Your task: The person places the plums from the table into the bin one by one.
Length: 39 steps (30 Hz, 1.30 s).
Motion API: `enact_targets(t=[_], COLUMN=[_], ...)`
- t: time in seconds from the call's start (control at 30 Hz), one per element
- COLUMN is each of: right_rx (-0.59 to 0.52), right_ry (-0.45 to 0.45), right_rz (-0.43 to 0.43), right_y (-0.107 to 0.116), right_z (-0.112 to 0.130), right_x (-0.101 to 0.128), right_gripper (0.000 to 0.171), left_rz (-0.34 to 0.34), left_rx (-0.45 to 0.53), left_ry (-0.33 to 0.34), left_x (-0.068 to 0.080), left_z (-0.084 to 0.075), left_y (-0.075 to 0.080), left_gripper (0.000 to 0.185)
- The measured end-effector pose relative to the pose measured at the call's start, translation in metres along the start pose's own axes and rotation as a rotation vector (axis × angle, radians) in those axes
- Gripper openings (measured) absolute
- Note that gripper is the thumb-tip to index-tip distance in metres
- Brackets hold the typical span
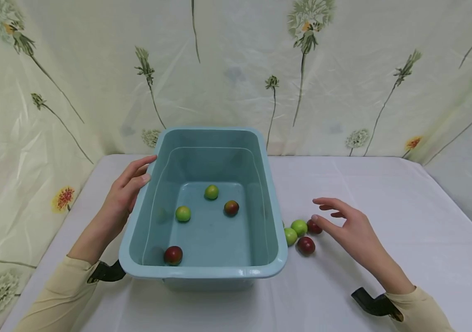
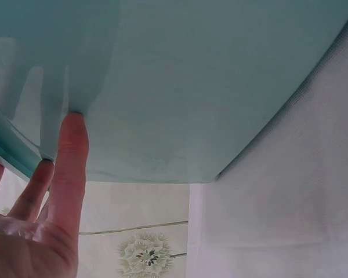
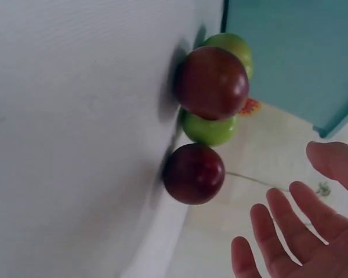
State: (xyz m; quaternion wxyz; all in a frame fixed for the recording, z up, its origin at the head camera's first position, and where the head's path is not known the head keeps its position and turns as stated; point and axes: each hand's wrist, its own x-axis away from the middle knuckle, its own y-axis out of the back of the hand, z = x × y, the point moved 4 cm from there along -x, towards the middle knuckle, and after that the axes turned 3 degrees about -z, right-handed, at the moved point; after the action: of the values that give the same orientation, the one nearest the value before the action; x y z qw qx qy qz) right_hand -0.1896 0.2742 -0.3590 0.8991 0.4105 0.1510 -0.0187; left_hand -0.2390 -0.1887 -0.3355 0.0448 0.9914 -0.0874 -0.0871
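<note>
A light blue plastic basin (image 1: 203, 273) stands on the table, left of centre. Inside lie two green plums (image 1: 183, 213), a red-green plum (image 1: 231, 208) and a dark red plum (image 1: 173, 255) near the front wall. My left hand (image 1: 121, 196) is at the basin's left side, fingers fairly straight. In the left wrist view, one fingertip (image 2: 73, 119) touches the outer wall. My right hand (image 1: 354, 233) hovers beside more plums, fingers parted and holding nothing. Closest to it are a dark red plum (image 3: 194, 174), another dark red plum (image 3: 211, 83) and green plums (image 3: 211, 128).
A white cloth (image 1: 364, 184) covers the table. Behind it hangs a curtain (image 1: 227, 83) printed with dandelions. The loose plums cluster against the basin's right side, partly hidden by its rim. Black straps (image 1: 374, 303) are on both wrists.
</note>
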Motion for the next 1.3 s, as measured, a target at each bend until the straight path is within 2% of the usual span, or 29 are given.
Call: enact_targets(t=[0.23,0.53,0.8,1.17,1.3], right_rx=[0.016,0.032,0.016,-0.034,-0.037], right_ry=[-0.006,-0.101,-0.138,-0.128,-0.123], right_rz=[0.007,0.050,0.096,0.206,0.216], right_y=[-0.003,-0.006,-0.007,-0.014,-0.014], right_z=[-0.011,-0.026,-0.030,-0.035,-0.039], right_x=[0.004,0.008,0.012,0.009,0.009], right_gripper=[0.039,0.045,0.048,0.046,0.045], left_rz=[0.003,0.001,0.003,0.005,0.010], left_rx=[-0.001,0.003,0.014,0.019,0.036], left_ry=[-0.003,-0.014,-0.016,-0.017,-0.026], left_x=[0.000,0.000,0.001,0.002,0.001], left_z=[0.000,0.000,-0.001,-0.002,-0.001], left_y=[-0.001,-0.001,-0.002,-0.002,-0.003], left_gripper=[0.044,0.044,0.044,0.044,0.044])
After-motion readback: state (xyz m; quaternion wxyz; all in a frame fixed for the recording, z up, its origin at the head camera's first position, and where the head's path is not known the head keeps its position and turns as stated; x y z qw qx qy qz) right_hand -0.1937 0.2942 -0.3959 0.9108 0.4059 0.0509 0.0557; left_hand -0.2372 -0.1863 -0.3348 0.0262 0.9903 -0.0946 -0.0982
